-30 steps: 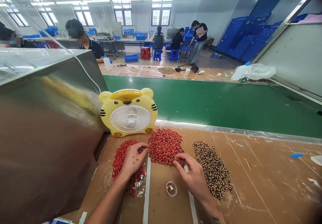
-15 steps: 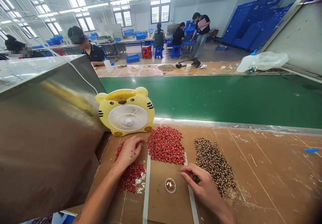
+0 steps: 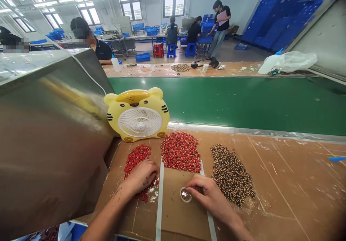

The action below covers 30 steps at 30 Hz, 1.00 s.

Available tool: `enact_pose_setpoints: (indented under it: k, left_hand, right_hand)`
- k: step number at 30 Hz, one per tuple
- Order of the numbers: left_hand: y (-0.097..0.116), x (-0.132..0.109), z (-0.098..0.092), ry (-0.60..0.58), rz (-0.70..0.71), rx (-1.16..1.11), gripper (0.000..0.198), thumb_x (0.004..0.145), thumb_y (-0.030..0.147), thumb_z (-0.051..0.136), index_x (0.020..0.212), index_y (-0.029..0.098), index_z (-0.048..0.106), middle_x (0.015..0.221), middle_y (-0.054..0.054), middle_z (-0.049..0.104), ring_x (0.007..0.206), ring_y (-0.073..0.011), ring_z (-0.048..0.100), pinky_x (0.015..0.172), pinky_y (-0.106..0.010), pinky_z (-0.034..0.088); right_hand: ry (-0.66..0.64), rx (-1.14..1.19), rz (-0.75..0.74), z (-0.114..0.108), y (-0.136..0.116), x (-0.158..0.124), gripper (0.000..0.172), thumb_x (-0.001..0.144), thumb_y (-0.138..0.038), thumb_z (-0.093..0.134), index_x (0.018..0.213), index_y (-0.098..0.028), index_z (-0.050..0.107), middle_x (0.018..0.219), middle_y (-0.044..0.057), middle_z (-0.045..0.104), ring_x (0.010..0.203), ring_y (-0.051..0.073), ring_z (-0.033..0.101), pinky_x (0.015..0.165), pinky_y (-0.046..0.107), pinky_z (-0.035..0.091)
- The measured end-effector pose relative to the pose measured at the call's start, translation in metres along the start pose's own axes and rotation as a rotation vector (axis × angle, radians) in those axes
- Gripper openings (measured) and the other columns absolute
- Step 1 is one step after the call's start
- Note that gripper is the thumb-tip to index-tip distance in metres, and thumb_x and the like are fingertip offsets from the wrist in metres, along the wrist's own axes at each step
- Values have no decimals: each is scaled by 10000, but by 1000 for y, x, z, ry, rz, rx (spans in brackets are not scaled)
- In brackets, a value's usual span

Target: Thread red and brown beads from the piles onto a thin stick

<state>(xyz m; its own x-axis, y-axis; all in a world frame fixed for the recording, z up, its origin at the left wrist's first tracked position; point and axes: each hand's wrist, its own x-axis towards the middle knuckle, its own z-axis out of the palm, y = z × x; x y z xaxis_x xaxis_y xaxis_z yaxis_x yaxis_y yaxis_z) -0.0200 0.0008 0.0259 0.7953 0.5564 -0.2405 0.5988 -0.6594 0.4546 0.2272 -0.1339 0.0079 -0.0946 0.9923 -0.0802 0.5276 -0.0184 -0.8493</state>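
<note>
As the left hand [image 3: 143, 174] is sitting curled over the left red pile [image 3: 136, 155], the right hand [image 3: 208, 194], fingers bunched, is hovering at the clear dish [image 3: 184, 196]; whether either is pinching anything is unclear. A middle red pile [image 3: 180, 150] and black-and-tan pile [image 3: 231, 176] are lying close on the counter [image 3: 286, 183], seemingly for easy reach.

Lower half: two hands [image 3: 143, 176], two red piles [image 3: 180, 152], one dark pile [image 3: 231, 176], one dish [image 3: 185, 195]; upper: perhaps five people [image 3: 172, 35].
</note>
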Motion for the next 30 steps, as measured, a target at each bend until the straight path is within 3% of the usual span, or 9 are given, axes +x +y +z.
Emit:
enact_pose_setpoints:
  k: [5, 13, 16, 20, 24, 30]
  left_hand:
    - [-1, -1, 1, 148, -24, 18, 201, 737, 50, 509, 734, 191, 652, 751, -42, 650, 735, -202, 600, 674, -263, 414]
    - [-9, -3, 5, 381, -32, -267, 219, 768, 67, 519, 782, 183, 704, 813, -37, 663, 742, -168, 611, 686, -247, 443]
    - [-7, 0, 6, 396, 2, -476, 223, 793, 90, 537, 804, 185, 738, 923, -56, 711, 833, -172, 656, 745, -248, 479]
    - [-1, 8, 8, 377, -3, -626, 251, 786, 90, 540, 817, 185, 770, 888, -63, 745, 831, -182, 684, 766, -267, 506]
    - [-3, 12, 9, 367, -28, -528, 283, 754, 60, 537, 795, 195, 782, 907, -66, 767, 866, -197, 694, 832, -298, 507]
    - [-14, 1, 8, 352, -60, -392, 250, 790, 112, 576, 915, 198, 775, 979, -70, 771, 923, -210, 699, 883, -313, 509]
  right_hand:
    - [9, -70, -141, 1, 4, -4, 233, 946, -348, 604, 805, -207, 724, 743, 13, 645, 698, 160, 584, 635, 260, 422]
    - [39, -277, -338, 10, 9, -7, 255, 983, -289, 540, 795, -191, 681, 732, 37, 600, 723, 180, 560, 633, 276, 415]
    - [34, -335, -351, 12, 12, -5, 260, 986, -264, 528, 770, -187, 653, 725, 32, 580, 716, 177, 540, 631, 278, 392]
    - [41, -388, -349, 11, 11, -5, 288, 987, -260, 514, 727, -182, 607, 722, 31, 569, 702, 172, 520, 618, 277, 370]
    - [33, -411, -342, 8, 8, -7, 301, 998, -264, 491, 733, -181, 607, 724, 33, 573, 697, 169, 518, 614, 274, 372]
    - [32, -378, -315, 10, 10, -8, 286, 1001, -279, 494, 758, -188, 614, 744, 29, 583, 700, 162, 540, 625, 271, 392]
